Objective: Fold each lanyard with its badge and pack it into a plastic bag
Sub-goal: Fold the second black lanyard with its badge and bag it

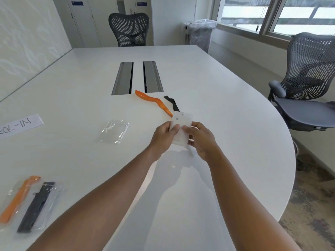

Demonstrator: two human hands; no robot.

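Note:
Both hands hold a clear badge holder (pixel 181 124) just above the white table (pixel 226 115). My left hand (pixel 162 137) grips its left edge and my right hand (pixel 201 138) its right edge. An orange lanyard (pixel 154 101) and a black lanyard (pixel 172 102) trail away from the badge's far end and lie flat on the table. A pile of empty clear plastic bags (pixel 114 131) lies to the left of my hands. At the near left, two filled bags hold a folded orange lanyard (pixel 18 198) and a folded black lanyard (pixel 36 207).
A paper sign (pixel 20 125) with handwritten letters lies at the left edge. Two grey cable slots (pixel 136 77) are set into the table's middle. Mesh office chairs stand at the far end (pixel 129 29) and at the right (pixel 308 78). A lined bin (pixel 201 33) stands by the window.

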